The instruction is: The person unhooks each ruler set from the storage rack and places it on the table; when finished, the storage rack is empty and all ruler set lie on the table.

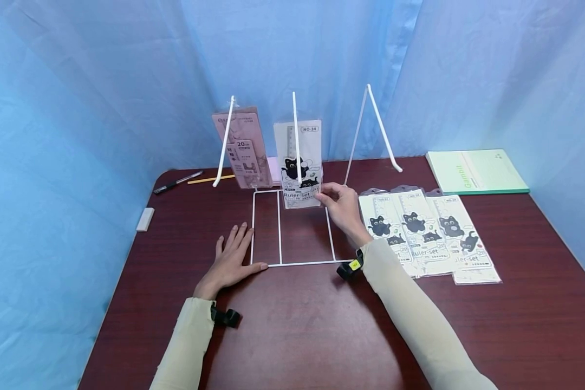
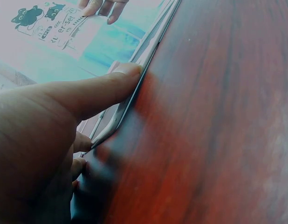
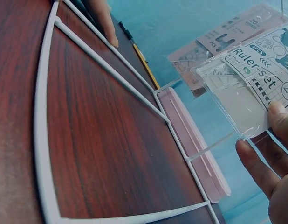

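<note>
Head view: the right grip (image 1: 342, 209) pinches a white ruler-set packet (image 1: 309, 157).

Rack (image 1: 302, 264) stands on counter (image 1: 292, 325); ruler packs (image 1: 425, 230) lie to its right, notepad (image 1: 485, 172) behind them, eraser (image 1: 145, 219) left of rack.

dark red table (image 1: 297, 325): white wire rack (image 1: 280, 227), ruler-set packs (image 1: 426, 241), green notebook (image 1: 487, 173), pen (image 1: 177, 182), yellow pencil (image 1: 211, 179), white block (image 1: 145, 219), left hand (image 1: 230, 261).
</note>
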Motion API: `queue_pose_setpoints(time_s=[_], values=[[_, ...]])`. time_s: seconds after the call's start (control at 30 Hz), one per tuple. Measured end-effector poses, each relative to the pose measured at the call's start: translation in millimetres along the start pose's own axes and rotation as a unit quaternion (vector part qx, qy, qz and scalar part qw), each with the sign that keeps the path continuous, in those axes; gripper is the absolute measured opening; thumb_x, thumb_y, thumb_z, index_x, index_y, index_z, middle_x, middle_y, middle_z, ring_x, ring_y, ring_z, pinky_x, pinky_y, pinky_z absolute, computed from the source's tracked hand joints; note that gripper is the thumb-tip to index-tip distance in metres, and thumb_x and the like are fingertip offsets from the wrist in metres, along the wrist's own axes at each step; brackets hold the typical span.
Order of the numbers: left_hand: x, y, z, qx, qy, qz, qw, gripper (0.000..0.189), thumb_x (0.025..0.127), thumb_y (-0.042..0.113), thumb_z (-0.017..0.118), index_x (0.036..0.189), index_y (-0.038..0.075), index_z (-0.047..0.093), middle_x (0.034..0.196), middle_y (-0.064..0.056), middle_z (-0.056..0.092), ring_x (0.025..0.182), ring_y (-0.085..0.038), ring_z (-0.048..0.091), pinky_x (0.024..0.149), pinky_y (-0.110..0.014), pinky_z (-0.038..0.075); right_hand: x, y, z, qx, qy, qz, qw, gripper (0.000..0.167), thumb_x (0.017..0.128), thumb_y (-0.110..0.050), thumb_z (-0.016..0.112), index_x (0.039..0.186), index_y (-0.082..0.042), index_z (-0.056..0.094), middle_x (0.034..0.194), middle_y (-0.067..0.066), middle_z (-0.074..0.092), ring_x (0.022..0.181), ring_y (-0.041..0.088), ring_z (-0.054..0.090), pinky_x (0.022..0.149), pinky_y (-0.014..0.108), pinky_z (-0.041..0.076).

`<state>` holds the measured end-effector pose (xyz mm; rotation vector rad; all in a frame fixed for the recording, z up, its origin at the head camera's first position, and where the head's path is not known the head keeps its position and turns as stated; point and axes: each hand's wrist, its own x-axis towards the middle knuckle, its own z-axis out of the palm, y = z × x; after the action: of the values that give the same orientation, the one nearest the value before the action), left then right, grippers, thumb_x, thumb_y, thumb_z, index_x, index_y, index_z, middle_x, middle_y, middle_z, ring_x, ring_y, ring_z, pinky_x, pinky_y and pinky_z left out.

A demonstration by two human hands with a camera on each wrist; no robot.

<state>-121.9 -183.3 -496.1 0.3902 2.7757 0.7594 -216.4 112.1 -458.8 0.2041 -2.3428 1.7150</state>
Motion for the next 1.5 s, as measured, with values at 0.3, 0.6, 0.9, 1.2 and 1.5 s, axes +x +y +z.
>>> queue_pose_setpoints(time_s=[0.3,0.6,0.9,1.2,1.5], values=[[0.2,1.3,-0.7,-0.002,-0.003,-0.006,1.0,0.101,0.088,0.056,0.068,0.162,0.012,0.015,0.171,-0.012,0.004,0.159,-0.035,-0.002,0.122,-0.066,-0.004,-5.8,-0.8,-1.1,0.0,-0.009,0.012,0.9999,0.016,0.087,-0.006,0.076,0.099,0.004,0.076,0.091,0.026,0.075,0.065,0.029,0.069,0.058,0.014,0.051],[0.0,1.8,-0.5,-0.006,-0.008,-0.009,0.9999,0.101,0.088,0.057,0.067,0.162,0.012,0.014,0.171,-0.011,0.004,0.159,-0.034,-0.003,0.122,-0.066,-0.004,-14.3,-0.2,-3.3,0.005,-0.016,0.001,0.9999,0.015,0.087,-0.006,0.076,0.096,0.005,0.075,0.085,0.026,0.073,0.062,0.024,0.067,0.058,0.015,0.049],[0.8,2.9,-1.8,-0.006,-0.012,-0.014,0.9998,0.102,0.088,0.057,0.067,0.162,0.012,0.013,0.171,-0.011,0.003,0.159,-0.035,-0.004,0.122,-0.066,-0.004,-20.5,-2.2,-6.2,0.009,-0.021,0.002,0.9997,0.015,0.087,-0.006,0.076,0.097,0.005,0.075,0.088,0.025,0.073,0.065,0.029,0.068,0.059,0.016,0.051],[0.7,2.4,-1.7,-0.007,-0.013,-0.014,0.9998,0.102,0.089,0.056,0.067,0.162,0.012,0.014,0.171,-0.012,0.003,0.159,-0.035,-0.003,0.122,-0.066,-0.004,-27.4,-2.0,-9.1,0.01,-0.025,0.0,0.9996,0.015,0.088,-0.006,0.075,0.098,0.005,0.075,0.091,0.024,0.074,0.066,0.017,0.066,0.062,0.016,0.052],[0.8,2.3,-1.0,-0.005,-0.012,-0.014,0.9998,0.102,0.088,0.057,0.067,0.162,0.012,0.014,0.171,-0.012,0.003,0.159,-0.035,-0.004,0.122,-0.066,-0.004,-33.4,-1.7,-11.7,0.008,-0.022,-0.034,0.9992,0.013,0.086,-0.001,0.075,0.095,0.007,0.075,0.088,0.025,0.074,0.063,-0.005,0.06,0.062,0.012,0.05]])
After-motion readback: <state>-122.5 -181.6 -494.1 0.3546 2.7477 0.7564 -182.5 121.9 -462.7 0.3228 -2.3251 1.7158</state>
